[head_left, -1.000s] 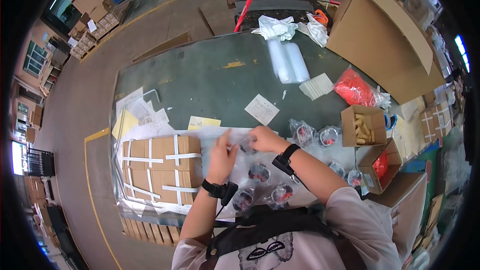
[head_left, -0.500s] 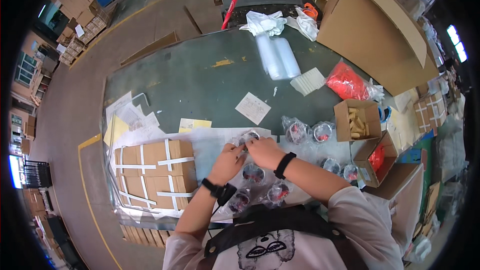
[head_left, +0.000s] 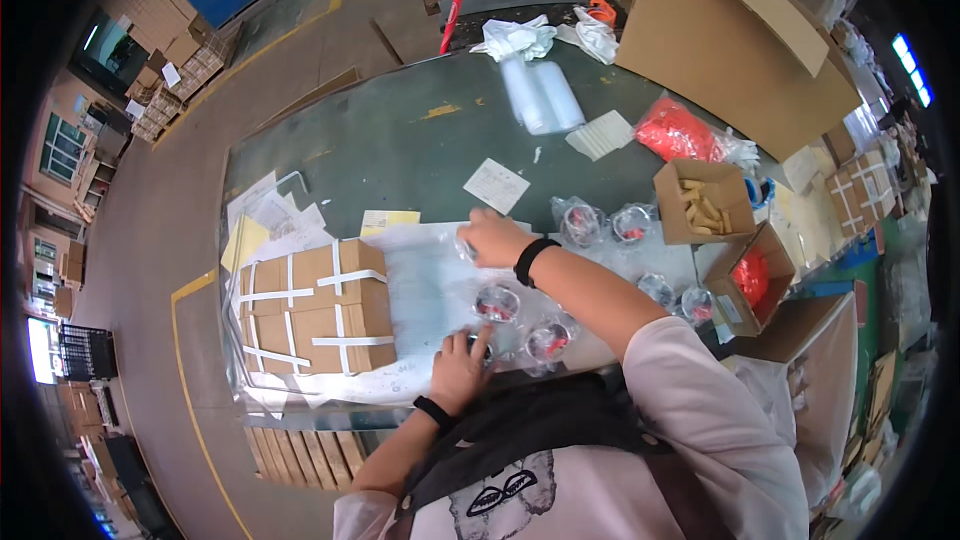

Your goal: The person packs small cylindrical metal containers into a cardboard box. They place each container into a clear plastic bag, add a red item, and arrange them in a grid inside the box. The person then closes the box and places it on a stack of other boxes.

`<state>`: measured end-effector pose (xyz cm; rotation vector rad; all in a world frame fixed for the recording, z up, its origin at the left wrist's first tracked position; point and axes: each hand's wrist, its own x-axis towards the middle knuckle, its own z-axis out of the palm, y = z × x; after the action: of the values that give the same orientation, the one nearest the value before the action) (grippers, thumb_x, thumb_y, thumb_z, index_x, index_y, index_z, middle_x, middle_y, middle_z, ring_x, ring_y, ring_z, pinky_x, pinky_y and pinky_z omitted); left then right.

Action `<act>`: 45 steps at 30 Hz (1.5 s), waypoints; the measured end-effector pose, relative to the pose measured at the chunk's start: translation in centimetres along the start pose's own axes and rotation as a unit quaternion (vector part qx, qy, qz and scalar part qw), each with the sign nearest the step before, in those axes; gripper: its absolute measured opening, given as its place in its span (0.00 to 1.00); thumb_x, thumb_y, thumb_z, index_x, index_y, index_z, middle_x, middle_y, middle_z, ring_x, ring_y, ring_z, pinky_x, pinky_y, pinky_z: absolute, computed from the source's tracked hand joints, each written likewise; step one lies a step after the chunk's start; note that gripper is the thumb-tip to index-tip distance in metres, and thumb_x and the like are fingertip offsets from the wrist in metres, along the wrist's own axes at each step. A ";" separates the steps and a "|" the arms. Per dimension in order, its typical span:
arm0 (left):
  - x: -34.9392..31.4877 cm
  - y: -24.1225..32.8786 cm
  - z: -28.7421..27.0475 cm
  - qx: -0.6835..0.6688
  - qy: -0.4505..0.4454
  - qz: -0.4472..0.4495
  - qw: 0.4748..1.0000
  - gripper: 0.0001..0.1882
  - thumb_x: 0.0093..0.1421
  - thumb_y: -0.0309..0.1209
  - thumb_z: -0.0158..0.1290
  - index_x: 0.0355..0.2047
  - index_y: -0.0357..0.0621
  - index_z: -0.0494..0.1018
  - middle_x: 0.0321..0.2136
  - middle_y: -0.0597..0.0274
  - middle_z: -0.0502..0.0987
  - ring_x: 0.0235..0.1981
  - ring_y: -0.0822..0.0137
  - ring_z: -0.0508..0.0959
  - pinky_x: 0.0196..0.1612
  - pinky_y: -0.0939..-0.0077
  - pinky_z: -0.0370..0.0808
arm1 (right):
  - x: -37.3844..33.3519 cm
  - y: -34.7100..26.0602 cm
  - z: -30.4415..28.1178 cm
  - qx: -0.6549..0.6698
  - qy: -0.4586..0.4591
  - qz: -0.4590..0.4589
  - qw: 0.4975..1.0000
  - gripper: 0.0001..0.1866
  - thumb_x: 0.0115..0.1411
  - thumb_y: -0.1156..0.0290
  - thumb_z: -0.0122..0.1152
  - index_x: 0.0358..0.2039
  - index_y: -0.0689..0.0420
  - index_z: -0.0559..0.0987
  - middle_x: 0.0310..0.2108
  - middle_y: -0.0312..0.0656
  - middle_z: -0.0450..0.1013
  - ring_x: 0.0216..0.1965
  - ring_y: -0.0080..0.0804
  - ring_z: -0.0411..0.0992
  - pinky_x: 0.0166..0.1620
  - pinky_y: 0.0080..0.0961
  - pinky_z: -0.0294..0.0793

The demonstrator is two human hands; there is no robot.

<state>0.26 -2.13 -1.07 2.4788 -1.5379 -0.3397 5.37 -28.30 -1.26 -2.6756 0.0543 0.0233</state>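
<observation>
Half a second ago your two hands met over one small clear packet near the middle of the table; now they are apart. Your right hand [head_left: 495, 238] has reached forward to the far edge of the clear plastic sheet [head_left: 425, 285], palm down, fingers curled over a small clear packet [head_left: 466, 245] there, though you cannot tell how firmly they hold it. Your left hand [head_left: 458, 365] has dropped back to the near table edge, fingers bent and resting on another bagged part [head_left: 478, 345] with red and black inside. Between your hands lie two more bagged parts [head_left: 497, 302], with others beyond your right wrist [head_left: 582, 223]. The open brown box [head_left: 705, 202] to the right holds pale tan pieces; the smaller open box [head_left: 752, 278] nearer you holds something red. The taped carton [head_left: 310, 308] sits to your left on the green table [head_left: 400, 140], just beside the sheet.
</observation>
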 end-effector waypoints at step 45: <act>6.6 43.8 -7.7 -0.391 -0.232 0.133 0.881 0.24 0.61 0.30 0.52 0.56 0.36 0.64 0.47 0.62 0.70 0.46 0.72 0.68 0.51 0.76 0.65 | -93.0 5.4 -7.1 0.167 0.035 0.679 0.714 0.19 0.51 0.57 0.58 0.40 0.55 0.82 0.35 0.52 0.78 0.37 0.47 0.77 0.43 0.39 0.75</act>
<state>-31.82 -26.80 18.50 1.5918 -1.4477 -1.2833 -87.71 -33.08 5.06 -1.6891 1.7981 0.3296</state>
